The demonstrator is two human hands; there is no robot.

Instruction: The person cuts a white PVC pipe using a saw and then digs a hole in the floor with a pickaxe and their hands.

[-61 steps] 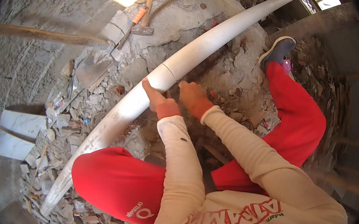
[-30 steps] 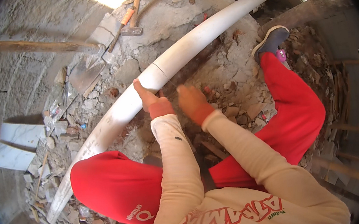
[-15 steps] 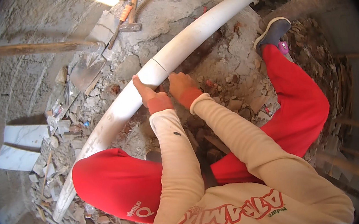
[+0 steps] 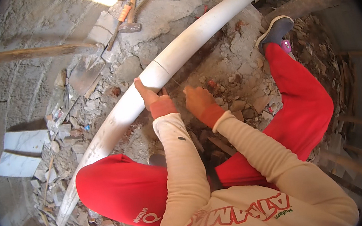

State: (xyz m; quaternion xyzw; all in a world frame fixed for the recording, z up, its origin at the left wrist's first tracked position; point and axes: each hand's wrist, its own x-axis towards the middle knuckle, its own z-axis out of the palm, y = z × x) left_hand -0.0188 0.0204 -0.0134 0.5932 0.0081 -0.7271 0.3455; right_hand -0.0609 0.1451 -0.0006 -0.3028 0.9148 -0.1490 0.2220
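A long white plastic pipe runs from the lower left to the upper right, with a dark narrow cut across it just beyond my hands. My left hand grips the pipe on the near side of that cut, thumb laid on top and fingers around the side. Closed in a fist, my right hand is a short way off the pipe's right side. It holds one end of a thin saw blade, which shows as a fine line reaching toward the cut; the rest of the blade is hidden.
A hammer and an orange-handled tool lie at the far side. Left of the pipe are a shovel with a wooden handle and two pale tile pieces. Broken rubble covers the ground, and my red-trousered legs flank the work.
My right hand has drawn back from the pipe, rightward and toward me, exposing a stretch of the thin blade. My left hand keeps its place on the pipe.
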